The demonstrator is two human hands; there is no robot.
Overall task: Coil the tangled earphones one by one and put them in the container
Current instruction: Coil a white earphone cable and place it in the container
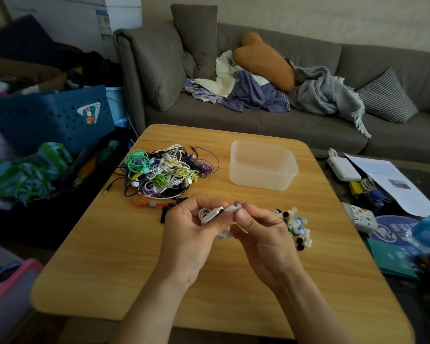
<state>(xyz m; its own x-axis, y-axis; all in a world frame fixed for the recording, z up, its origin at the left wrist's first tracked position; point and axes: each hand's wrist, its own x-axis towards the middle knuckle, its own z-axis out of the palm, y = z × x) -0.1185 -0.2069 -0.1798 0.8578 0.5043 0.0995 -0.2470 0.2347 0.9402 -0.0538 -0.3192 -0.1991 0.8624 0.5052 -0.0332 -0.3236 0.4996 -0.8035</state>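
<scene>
A grey sofa (271,115) is filling the far side of the room w/ an orange cushion (263,60), blankets (325,93) and a checked pillow (387,95) lying on it. At 9 o'clock of the view a blue crate (47,115) is sitting among clothes. A wooden table (134,256) is taking up the centre and foreground.

The clear plastic container (263,167) is standing at about 1 o'clock from the hands, well apart from them; can't tell for sure but it's looking empty. The tangled earphones (164,170), a multi-colour heap w/ green, white, purple and yellow cables, are lying at 11 o'clock from the hands, left of the container. An orange cable (144,202) is trailing out at the heap's near edge.

The left hand (191,232) is curling its fingers round a small bundle of white earphone cable (209,214), thumb pressing on top. The right hand (261,232) is pinching the white end piece (232,208) of that cable betw. thumb and forefinger, the two hands nearly touching above the table.

A scatter of small ear tips (296,227), black, white, blue and green, is lying at 3 o'clock, partly hidden behind the right hand. Papers (392,180) and a white charger (343,167) are sitting on the dark side table at far right.
</scene>
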